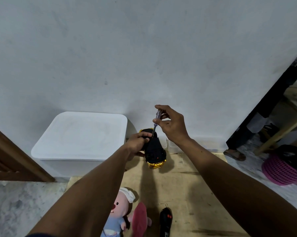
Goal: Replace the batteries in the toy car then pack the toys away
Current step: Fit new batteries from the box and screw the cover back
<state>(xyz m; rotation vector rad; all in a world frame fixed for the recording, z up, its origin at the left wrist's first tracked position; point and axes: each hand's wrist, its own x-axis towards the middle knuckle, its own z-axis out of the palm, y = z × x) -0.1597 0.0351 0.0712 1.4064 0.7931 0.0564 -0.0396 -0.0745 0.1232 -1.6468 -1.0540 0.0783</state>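
A gold toy car (155, 152) is held upside down above a wooden table, its black underside facing me. My left hand (137, 142) grips the car by its side. My right hand (171, 124) pinches the clear handle of a small screwdriver (156, 123), which stands upright with its tip down on the far part of the car's underside. A black remote control (165, 221) lies on the table near me. A pink plush doll (122, 212) in blue clothes lies to its left.
A white lidded storage box (81, 135) stands at the left against the wall. The wooden table (192, 194) runs from the wall toward me. A pink basket (281, 170) and a sandal (235, 154) sit on the floor at the right, by wooden furniture legs.
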